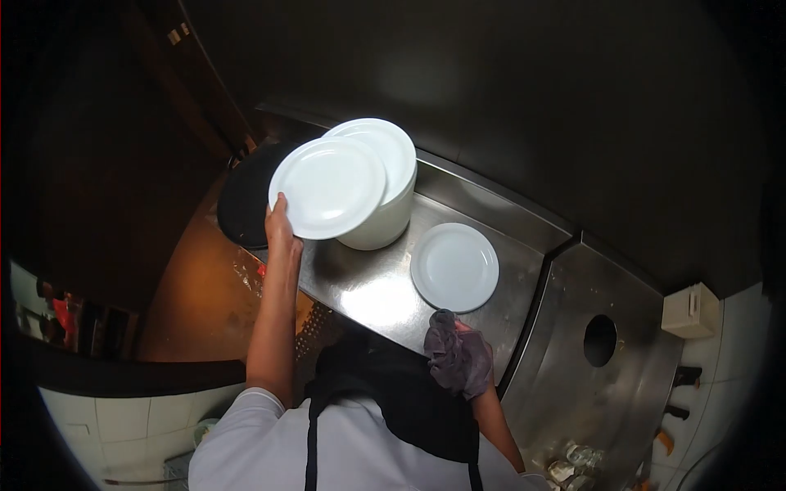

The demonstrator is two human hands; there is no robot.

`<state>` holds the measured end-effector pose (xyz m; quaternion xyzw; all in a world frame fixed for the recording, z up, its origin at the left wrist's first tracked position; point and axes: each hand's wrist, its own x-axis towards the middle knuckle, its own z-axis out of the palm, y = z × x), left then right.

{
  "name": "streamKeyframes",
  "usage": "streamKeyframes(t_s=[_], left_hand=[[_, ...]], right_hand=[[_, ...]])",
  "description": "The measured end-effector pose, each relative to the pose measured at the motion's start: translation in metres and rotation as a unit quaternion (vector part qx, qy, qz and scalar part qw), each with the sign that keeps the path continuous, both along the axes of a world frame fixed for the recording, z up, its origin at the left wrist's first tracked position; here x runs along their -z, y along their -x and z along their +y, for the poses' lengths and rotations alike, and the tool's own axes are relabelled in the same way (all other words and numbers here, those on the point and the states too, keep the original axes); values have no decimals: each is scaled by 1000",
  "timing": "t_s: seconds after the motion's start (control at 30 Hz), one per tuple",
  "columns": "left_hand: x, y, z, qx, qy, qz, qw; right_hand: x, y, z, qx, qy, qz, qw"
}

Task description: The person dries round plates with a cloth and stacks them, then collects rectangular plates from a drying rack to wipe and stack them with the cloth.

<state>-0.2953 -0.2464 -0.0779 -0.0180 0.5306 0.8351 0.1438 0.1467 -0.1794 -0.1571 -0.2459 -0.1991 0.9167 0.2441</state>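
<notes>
My left hand (281, 227) grips the near-left rim of a white plate (327, 187), which overlaps the top of a tall stack of white plates (378, 227). The stack stands on the steel counter (360, 286). To its right, another white plate (455, 268) lies flat on the counter. My right hand (471, 340) holds a bunched dark purple-grey cloth (455, 357) just below this plate's near edge. The cloth covers most of that hand.
A steel surface with a round dark hole (600, 340) adjoins on the right. Beyond it are a white box (691, 311) and dark-handled tools (686, 376). Clear wrapped items (577, 464) lie at the lower right. A black round object (252, 195) stands left of the stack.
</notes>
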Motion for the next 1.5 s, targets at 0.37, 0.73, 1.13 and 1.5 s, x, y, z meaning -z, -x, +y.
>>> streamKeyframes(t_s=[0.37,0.73,1.13,1.5], left_hand=[[17,8,55,43,127,98,986],[26,-45,12,-71,256,398,878],[152,-176,35,334,418,364,762],[147,-171,43,384,419,320,758]], right_hand=[[-29,22,37,209,-171,-108,957],[46,93,141,-3,-745,-512,428],[33,77,75,-122,-797,-247,537],[76,137,138,-16,-801,-395,449]])
